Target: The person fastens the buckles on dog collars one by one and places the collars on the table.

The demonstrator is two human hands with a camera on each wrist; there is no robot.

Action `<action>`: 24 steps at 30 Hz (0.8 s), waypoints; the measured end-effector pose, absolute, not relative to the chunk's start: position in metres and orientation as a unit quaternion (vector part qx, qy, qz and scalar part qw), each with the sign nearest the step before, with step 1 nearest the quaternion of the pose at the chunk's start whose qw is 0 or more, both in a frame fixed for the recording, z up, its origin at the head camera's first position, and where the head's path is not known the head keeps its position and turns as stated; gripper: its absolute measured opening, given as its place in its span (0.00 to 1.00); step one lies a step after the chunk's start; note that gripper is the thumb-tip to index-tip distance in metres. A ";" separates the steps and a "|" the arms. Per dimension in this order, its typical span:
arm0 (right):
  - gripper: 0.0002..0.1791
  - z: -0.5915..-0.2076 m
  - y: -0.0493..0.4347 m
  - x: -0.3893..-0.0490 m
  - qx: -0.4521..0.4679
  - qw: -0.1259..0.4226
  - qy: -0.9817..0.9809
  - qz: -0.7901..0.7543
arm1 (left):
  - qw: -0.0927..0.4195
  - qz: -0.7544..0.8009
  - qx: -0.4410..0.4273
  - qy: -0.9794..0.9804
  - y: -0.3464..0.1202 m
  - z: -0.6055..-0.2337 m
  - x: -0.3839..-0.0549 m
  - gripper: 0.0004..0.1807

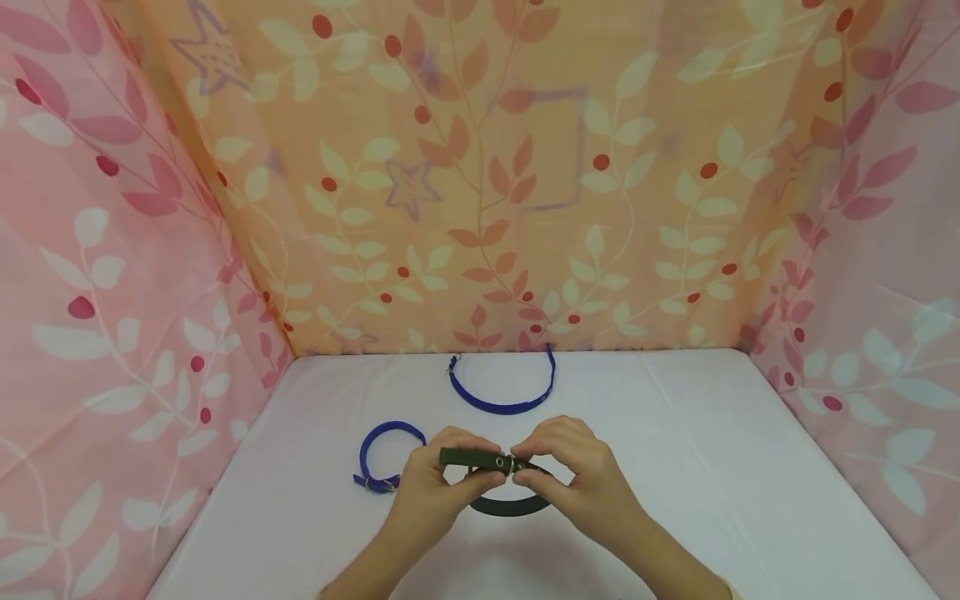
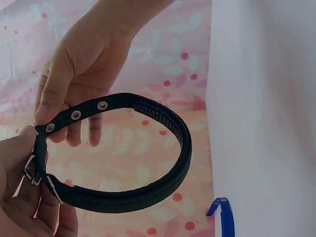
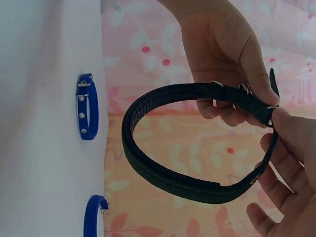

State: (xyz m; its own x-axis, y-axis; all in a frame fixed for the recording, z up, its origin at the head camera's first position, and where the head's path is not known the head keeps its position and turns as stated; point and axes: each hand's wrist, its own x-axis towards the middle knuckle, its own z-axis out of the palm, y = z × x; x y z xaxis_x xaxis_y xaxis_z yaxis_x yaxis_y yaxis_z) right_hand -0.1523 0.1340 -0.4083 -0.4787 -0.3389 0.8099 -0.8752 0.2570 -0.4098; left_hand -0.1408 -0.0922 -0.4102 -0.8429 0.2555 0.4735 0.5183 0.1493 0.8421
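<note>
Both hands hold a dark green collar (image 1: 510,507) raised over the table, its band bent into a loop. My left hand (image 1: 435,492) pinches the strap end with the metal eyelets (image 2: 76,115) between thumb and fingers. The right hand (image 1: 592,471) grips the band beside the silver buckle (image 2: 32,170), fingertips close to those of the left. In the right wrist view, the strap's tip (image 3: 273,81) sticks out past the buckle. A metal ring (image 3: 216,83) sits on the band near the right fingers.
On the white table (image 1: 300,500) a buckled blue collar (image 1: 365,450) lies left of the hands. Another blue collar (image 1: 501,408) lies unfastened near the back edge, curved in a U. Patterned cloth walls (image 1: 480,167) enclose the table at the back and sides.
</note>
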 end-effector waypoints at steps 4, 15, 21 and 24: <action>0.21 -0.409 0.134 -0.151 0.412 0.301 -0.734 0.448 | 0.125 -0.592 -0.271 -0.749 -0.092 -0.411 -0.141 0.11; 0.23 -0.413 0.129 -0.147 0.413 0.303 -0.733 0.448 | 0.137 -0.597 -0.267 -0.744 -0.091 -0.412 -0.136 0.12; 0.22 -0.413 0.126 -0.146 0.404 0.322 -0.729 0.450 | 0.129 -0.594 -0.265 -0.748 -0.092 -0.412 -0.139 0.11; 0.21 -0.411 0.127 -0.146 0.391 0.308 -0.741 0.451 | 0.126 -0.595 -0.259 -0.750 -0.093 -0.410 -0.139 0.10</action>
State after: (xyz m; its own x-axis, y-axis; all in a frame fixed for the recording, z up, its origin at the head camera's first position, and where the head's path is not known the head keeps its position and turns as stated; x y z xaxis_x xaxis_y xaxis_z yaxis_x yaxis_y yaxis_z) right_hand -0.1458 0.1270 -0.4108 -0.5050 -0.3026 0.8084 -0.8569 0.2879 -0.4275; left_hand -0.1388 -0.0928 -0.4099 -0.8346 0.2380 0.4968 0.5379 0.1575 0.8282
